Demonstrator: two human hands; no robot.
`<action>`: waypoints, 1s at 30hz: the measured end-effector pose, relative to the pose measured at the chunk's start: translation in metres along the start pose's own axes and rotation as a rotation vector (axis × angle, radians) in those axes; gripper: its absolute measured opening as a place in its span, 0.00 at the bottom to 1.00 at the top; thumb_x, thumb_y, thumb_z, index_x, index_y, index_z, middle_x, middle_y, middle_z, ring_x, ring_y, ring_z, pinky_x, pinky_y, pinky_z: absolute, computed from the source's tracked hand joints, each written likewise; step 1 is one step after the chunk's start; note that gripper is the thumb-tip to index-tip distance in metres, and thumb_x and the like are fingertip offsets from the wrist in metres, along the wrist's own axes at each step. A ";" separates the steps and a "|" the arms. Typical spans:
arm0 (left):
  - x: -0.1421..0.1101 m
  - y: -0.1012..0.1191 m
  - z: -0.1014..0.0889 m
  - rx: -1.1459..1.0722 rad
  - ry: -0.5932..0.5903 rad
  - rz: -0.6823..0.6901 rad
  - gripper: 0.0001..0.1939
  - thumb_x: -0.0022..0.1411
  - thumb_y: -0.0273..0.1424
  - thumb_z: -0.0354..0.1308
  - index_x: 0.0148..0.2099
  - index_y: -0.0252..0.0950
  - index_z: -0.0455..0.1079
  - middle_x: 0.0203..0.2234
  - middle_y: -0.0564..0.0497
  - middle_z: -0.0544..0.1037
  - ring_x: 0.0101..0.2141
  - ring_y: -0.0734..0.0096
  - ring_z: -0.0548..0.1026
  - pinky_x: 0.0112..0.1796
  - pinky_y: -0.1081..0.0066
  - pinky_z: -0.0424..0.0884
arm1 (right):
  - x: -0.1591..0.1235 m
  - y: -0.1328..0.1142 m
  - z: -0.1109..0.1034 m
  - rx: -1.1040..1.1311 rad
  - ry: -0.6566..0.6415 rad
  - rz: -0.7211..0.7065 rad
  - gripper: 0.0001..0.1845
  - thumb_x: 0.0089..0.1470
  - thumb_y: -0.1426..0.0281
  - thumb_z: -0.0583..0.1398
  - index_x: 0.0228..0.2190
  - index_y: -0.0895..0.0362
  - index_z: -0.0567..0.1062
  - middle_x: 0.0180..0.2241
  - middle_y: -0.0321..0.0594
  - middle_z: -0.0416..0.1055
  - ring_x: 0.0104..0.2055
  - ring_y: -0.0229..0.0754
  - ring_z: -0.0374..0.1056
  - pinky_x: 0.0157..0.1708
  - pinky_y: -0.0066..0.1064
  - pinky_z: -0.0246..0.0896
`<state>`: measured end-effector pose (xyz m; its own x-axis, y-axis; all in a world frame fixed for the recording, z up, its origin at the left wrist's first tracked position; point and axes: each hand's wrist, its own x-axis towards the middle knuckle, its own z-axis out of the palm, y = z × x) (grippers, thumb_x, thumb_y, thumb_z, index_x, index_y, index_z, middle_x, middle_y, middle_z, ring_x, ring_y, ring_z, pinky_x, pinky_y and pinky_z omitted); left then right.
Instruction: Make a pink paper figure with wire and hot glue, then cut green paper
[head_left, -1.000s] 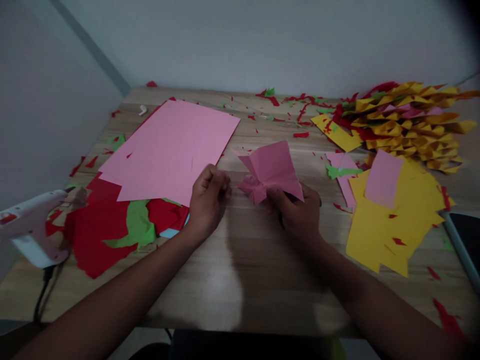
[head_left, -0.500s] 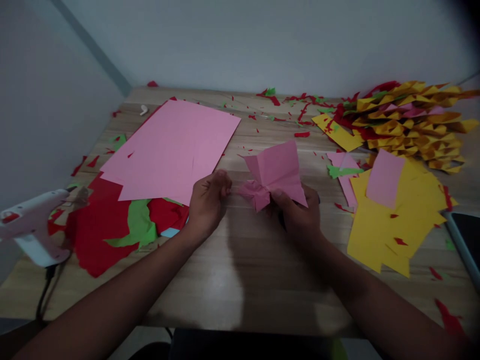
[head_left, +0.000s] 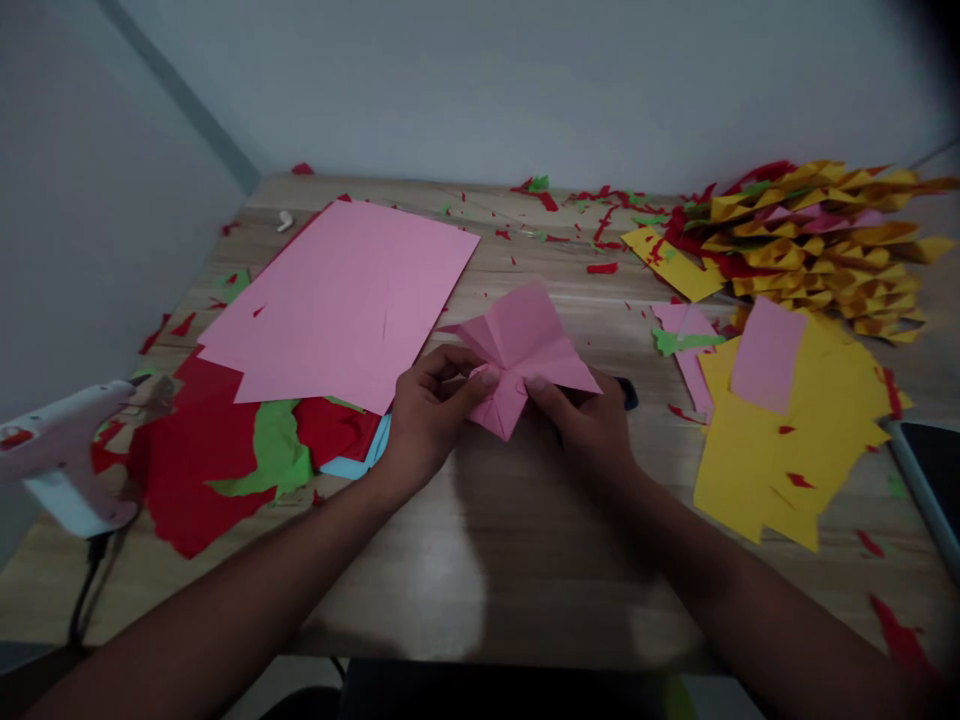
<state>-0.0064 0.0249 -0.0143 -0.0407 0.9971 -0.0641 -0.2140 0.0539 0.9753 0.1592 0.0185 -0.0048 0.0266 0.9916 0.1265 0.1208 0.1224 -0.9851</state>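
Observation:
A creased pink paper (head_left: 529, 325) is held above the table between my two hands, its upper part spread and its lower part folded to a point. My left hand (head_left: 433, 405) pinches the left edge of the lower fold, thumb on top. On the other side my right hand (head_left: 589, 425) grips the paper near its centre, thumb on the front and fingers behind. Part of a dark object (head_left: 628, 393) shows behind the right hand; I cannot make out what it is.
Pink sheets (head_left: 360, 290) lie at the left over red paper (head_left: 202, 460) and a green scrap (head_left: 277, 450). A glue gun (head_left: 67, 450) stands far left. Yellow sheets (head_left: 780, 460), folded yellow paper pieces (head_left: 825, 250) and a phone-like device (head_left: 930, 480) are on the right. Small scraps litter the back.
My left hand has moved right and taken hold of the pink paper. The paper has shifted slightly left and turned, its lower fold now flatter and pointing down.

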 end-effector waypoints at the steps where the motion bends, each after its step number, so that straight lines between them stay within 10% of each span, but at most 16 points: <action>1: 0.000 0.000 0.000 0.011 0.005 0.005 0.13 0.50 0.36 0.72 0.33 0.36 0.74 0.27 0.55 0.76 0.28 0.77 0.74 0.30 0.77 0.70 | 0.000 0.000 0.000 0.009 -0.006 -0.002 0.10 0.51 0.66 0.65 0.22 0.55 0.76 0.19 0.32 0.71 0.21 0.35 0.65 0.22 0.26 0.60; 30: 0.008 -0.002 -0.004 -0.101 0.145 0.077 0.16 0.65 0.39 0.59 0.27 0.36 0.69 0.21 0.55 0.68 0.21 0.78 0.62 0.23 0.75 0.59 | 0.001 0.006 0.003 0.100 -0.029 0.034 0.09 0.53 0.65 0.65 0.25 0.56 0.77 0.20 0.31 0.69 0.20 0.33 0.61 0.22 0.26 0.58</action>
<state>-0.0099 0.0330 -0.0175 -0.1997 0.9795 -0.0265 -0.3010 -0.0356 0.9529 0.1569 0.0205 -0.0114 -0.0001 0.9958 0.0912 0.0204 0.0912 -0.9956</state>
